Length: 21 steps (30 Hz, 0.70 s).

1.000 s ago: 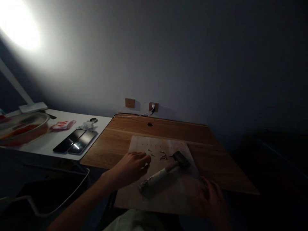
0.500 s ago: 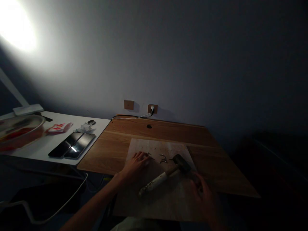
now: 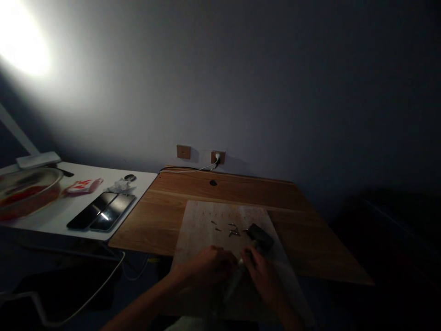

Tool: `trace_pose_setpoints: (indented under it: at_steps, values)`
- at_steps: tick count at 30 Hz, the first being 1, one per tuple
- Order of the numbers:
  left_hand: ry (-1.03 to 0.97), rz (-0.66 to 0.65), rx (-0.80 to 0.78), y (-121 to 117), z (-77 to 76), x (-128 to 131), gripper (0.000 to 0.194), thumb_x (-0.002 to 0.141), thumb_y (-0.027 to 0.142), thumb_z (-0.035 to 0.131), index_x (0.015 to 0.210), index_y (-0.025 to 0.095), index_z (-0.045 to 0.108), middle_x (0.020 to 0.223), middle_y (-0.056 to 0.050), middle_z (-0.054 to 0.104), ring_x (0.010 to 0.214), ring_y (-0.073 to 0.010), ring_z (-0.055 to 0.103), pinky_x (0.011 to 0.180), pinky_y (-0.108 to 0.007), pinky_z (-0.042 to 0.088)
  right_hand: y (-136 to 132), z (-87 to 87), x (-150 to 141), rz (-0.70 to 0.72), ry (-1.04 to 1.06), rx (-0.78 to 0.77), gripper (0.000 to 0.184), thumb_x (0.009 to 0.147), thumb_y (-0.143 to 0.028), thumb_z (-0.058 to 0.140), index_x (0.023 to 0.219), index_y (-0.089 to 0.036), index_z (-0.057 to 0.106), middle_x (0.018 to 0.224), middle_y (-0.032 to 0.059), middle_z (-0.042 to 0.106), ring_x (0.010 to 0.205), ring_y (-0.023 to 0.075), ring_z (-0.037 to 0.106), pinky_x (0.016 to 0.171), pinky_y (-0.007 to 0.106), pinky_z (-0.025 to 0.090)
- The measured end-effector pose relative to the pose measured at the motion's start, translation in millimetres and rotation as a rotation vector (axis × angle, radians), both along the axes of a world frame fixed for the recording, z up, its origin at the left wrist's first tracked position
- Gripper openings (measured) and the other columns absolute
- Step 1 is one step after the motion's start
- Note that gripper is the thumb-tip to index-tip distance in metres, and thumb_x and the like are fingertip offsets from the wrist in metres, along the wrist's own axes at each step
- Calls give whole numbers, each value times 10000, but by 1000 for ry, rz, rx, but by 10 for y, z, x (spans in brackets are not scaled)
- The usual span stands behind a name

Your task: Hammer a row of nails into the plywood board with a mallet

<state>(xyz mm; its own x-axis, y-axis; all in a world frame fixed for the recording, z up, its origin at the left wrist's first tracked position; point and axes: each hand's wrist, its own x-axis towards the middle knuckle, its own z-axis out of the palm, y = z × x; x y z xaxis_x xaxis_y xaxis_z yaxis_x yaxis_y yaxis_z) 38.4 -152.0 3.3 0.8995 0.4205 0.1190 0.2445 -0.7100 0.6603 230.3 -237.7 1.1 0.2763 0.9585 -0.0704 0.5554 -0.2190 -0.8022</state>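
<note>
A hammer (image 3: pixel 261 236) lies on a wooden board (image 3: pixel 195 230), its dark head toward the right and its pale handle slanting down toward me. My right hand (image 3: pixel 261 273) has its fingers curled on the handle just below the head. Beside the handle, on its left, is my left hand (image 3: pixel 217 264), fingers bent inward; shadow hides what they hold, if anything. Several loose nails (image 3: pixel 234 232) lie beyond the hands, left of the hammer head. Farther back on the board is a row of small dark points that look like nails (image 3: pixel 216 214).
The board rests on a wooden table (image 3: pixel 151 216). At left, a white table (image 3: pixel 77 207) bears two phones (image 3: pixel 112 211), crumpled plastic (image 3: pixel 120 185), a red-and-white packet (image 3: pixel 82 185) and a clear basin (image 3: pixel 51 193). Cables run to a wall socket (image 3: pixel 218 157).
My left hand has moved right and toward me, away from the loose nails. My right hand has come left onto the hammer. Its handle has swung to point more toward me.
</note>
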Motion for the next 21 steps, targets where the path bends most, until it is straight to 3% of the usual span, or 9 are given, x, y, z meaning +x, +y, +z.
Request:
trace_pose_setpoints:
  at_steps: [3,6,9,15,17,21]
  values:
    - [0,-24,47,20,62,5,226,937,187,496,1091,195,662,1001,-56,701,908,-185,643,822,-285,496,-60,4,19,-55,113,71,413,845,-597,531,932,-229,697,937,75,760,920,265,708,815,343,542]
    - [-20,24,123,115,45,-40,209,909,153,515,1058,183,657,1029,-72,677,966,-208,611,881,-324,479,-187,-1,62,-242,329,86,435,738,-597,659,988,-241,670,938,60,756,914,270,709,780,340,567]
    - [-43,78,186,234,-53,-94,232,907,135,514,1089,194,645,1106,-80,649,1052,-220,570,947,-355,455,-265,-33,156,-385,555,-27,489,718,-667,638,958,-241,654,763,42,725,678,233,706,618,327,574]
    - [24,224,310,434,-164,-145,222,927,167,532,1107,214,652,1148,-78,629,1070,-233,556,951,-383,450,-175,-44,403,-176,740,-344,629,601,-854,554,652,-230,611,353,-44,426,245,139,375,286,270,342]
    - [50,272,343,501,-160,-169,239,922,146,527,1114,216,650,1177,-78,622,1083,-235,553,962,-392,451,-191,-8,412,-258,667,-268,631,622,-847,542,734,-232,626,349,-60,406,251,133,360,286,247,298]
    - [97,363,381,643,-157,-235,318,875,88,535,1154,206,631,1205,-88,605,1113,-243,541,977,-408,462,-301,68,377,-494,523,-56,731,656,-751,621,1186,-254,543,575,-64,568,403,138,506,363,227,366]
